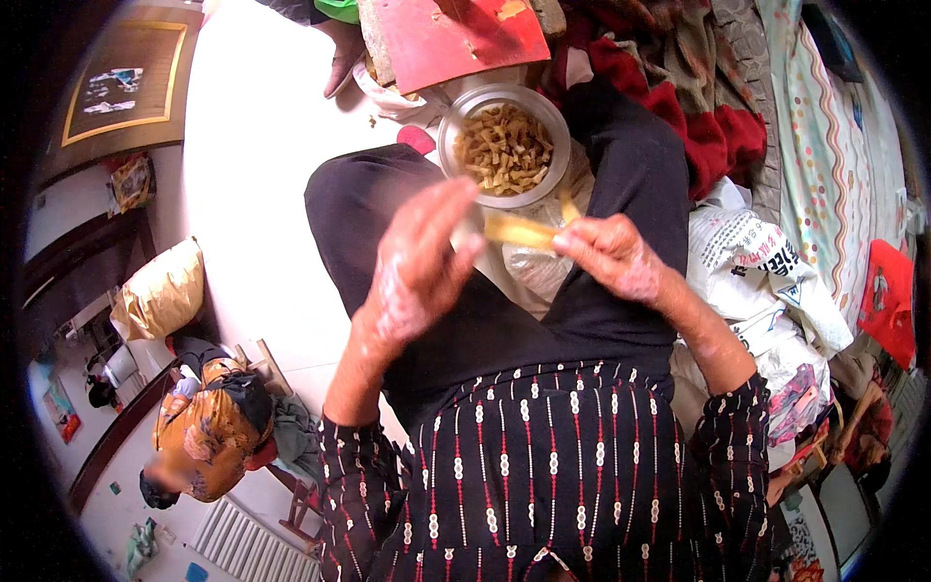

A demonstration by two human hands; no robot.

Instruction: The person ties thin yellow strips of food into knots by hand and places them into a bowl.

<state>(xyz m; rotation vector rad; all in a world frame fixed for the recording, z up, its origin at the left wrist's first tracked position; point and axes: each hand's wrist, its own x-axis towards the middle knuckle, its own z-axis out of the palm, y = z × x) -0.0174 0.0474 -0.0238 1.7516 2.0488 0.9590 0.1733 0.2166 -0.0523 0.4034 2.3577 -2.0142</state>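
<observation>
Across the bottom of the view, nearest of all, sits the wearer's black top (543, 475), striped with red lines and pale ring shapes, sleeves reaching to the forearms. Out ahead come the two bare hands, over the lap! The right hand (616, 254) is clamped, thumb against fingers, on one end of a yellow strip (521, 232), which points leftward above the gap between the knees; another yellow bit (569, 206) pokes up by those fingertips. Facing it, the left hand (422, 252) is a blur, fingers raised, thumb side toward the strip's free end; whether its grip is closed on anything, I cannot tell.

Below spread the dark trousers (364, 209), and between the knees lies crinkled clear plastic (533, 267). Just past the hands, a round metal bowl (561, 145) is heaped with short brownish-yellow pieces (504, 150). Beyond its far rim, a red board (461, 48), and to its left a shoe (342, 63) on the pale floor (257, 126).

Over on the right, a white printed sack (747, 242) lies near a red blanket (713, 145). Far left, another person in an orange patterned top (213, 427) sits near a yellowish cushion (165, 291).
</observation>
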